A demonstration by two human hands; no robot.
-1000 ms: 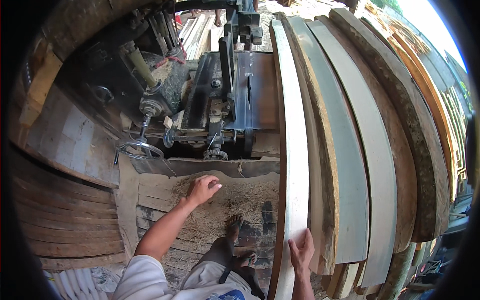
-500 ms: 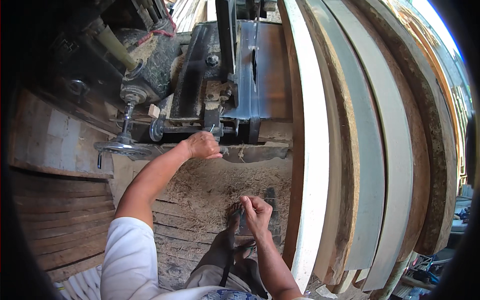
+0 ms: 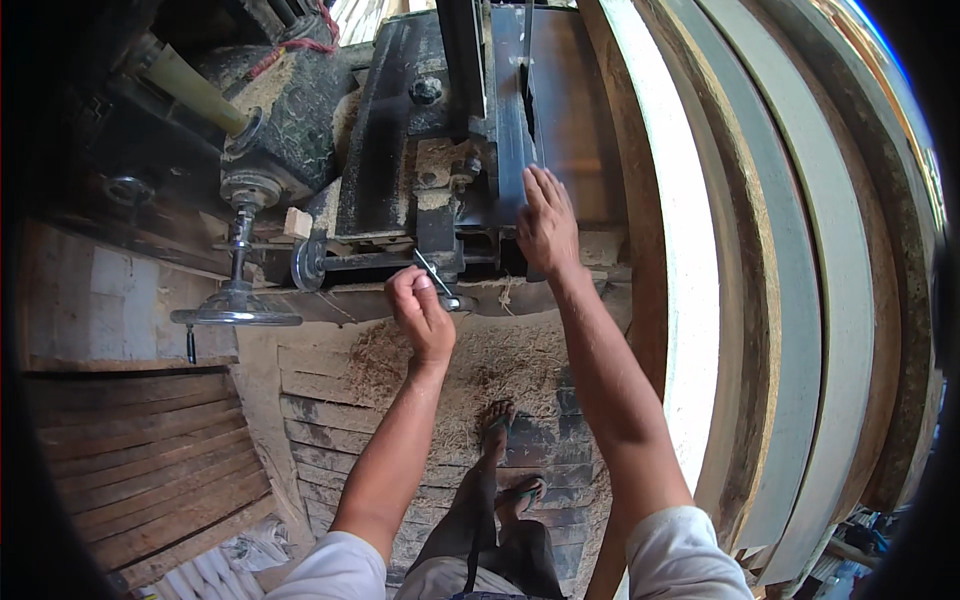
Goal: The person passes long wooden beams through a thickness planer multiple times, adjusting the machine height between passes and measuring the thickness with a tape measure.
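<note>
My right hand [image 3: 548, 225] is stretched out over the front of a dark metal saw table [image 3: 570, 130], fingers straight and close to the slot. Whether it touches the surface I cannot tell. A thin upright blade [image 3: 527, 50] stands beyond the fingertips. Close beside a slim metal lever [image 3: 431, 268] on the clamp of the fence [image 3: 437, 205], my left hand [image 3: 420, 312] has its fingers curled in, the thumb on top. Nothing shows in its grip. A dark upright post [image 3: 466, 60] rises left of the blade.
Long sawn planks [image 3: 690, 230] stand stacked along the right. To the left are a handwheel [image 3: 237, 308], a small wood block [image 3: 298, 222] and stacked boards [image 3: 150, 440]. Sawdust covers the plank floor [image 3: 330, 385] around my feet.
My left hand has come off the lever and drawn back slightly toward me. My right hand has risen from near my body to the table, its fingers straightening. The view has shifted a little.
</note>
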